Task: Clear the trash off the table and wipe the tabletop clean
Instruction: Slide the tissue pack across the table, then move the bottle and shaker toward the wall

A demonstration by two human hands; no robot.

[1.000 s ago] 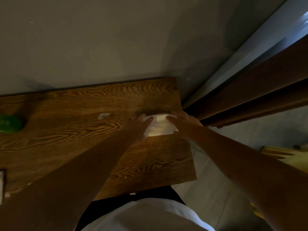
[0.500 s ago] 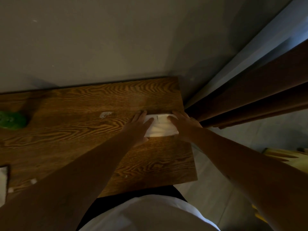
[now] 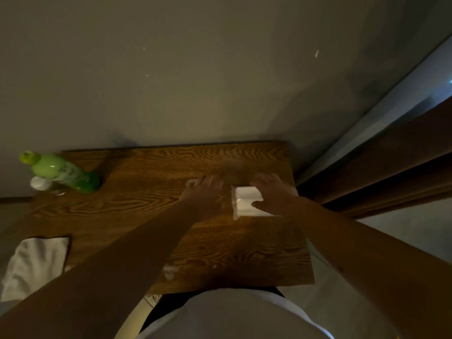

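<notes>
Tissue pack [image 3: 245,204] lies flat near the table's [image 3: 244,253] right edge, its long axis running away from the person. The right hand [image 3: 274,194] spreads loosely over its right side, thumb on top, the grip not yet closed. The left hand [image 3: 204,192] hovers just left, fingers splayed and empty, beside a small scrap [image 3: 190,183]. Bare wood lies open to the left; a green bottle [image 3: 61,173] and a white cloth [image 3: 34,263] sit well apart.
</notes>
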